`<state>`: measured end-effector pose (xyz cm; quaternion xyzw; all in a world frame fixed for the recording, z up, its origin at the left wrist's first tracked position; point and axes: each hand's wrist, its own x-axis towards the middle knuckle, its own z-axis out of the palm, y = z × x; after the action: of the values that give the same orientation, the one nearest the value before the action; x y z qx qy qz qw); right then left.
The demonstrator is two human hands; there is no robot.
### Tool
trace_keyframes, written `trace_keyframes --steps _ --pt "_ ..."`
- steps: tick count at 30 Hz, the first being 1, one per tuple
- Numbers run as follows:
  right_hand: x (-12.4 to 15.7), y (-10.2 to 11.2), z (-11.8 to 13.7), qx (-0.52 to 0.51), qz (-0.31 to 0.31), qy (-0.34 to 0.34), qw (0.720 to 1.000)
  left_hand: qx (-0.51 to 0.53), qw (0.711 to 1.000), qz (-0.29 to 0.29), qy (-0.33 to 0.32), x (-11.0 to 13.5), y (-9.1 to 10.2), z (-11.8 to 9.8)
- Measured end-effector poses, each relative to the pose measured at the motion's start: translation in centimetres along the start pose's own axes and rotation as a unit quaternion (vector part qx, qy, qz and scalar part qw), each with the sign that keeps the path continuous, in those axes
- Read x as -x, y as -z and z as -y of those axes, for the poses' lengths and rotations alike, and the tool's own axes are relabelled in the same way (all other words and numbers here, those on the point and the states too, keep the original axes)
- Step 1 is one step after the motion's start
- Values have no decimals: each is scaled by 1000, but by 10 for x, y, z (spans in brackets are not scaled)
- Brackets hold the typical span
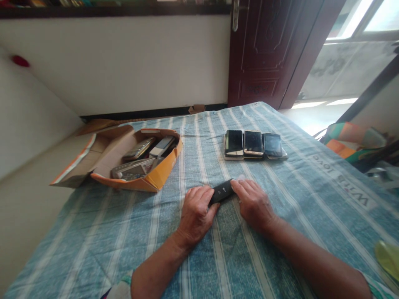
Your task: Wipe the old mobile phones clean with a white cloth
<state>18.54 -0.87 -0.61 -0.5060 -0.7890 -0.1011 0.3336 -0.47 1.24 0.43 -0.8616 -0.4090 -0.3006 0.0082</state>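
A black phone lies slantwise just over the cloth, a small pale logo on the face turned up. My left hand grips its left end, thumb along the near edge and fingers over the far side. At the other end, my right hand has its fingers closed on the phone's corner. A pale, see-through patch shows beside the right fingertips; I cannot make out what it is. Beyond the hands, several phones stand in short stacks, topped by a black phone, a gold-white phone and a dark phone.
An open orange cardboard box with several old phones in it stands at the left, its lid flap folded outward. Blue striped cloth covers the bed-like surface. A yellow-green object lies at the right edge. Behind is a dark red door.
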Motion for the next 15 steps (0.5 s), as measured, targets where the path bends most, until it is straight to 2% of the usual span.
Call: trace_keyframes --steps 5,12,15 --pt "0 0 0 0 10 18 1000 4 1000 -3 -3 0 1 -1" --pt "3 -2 17 -39 3 85 996 -6 1000 -7 -9 0 -1 -1" --pt "2 -1 17 -39 -5 102 994 -5 1000 -8 -10 0 -1 -1"
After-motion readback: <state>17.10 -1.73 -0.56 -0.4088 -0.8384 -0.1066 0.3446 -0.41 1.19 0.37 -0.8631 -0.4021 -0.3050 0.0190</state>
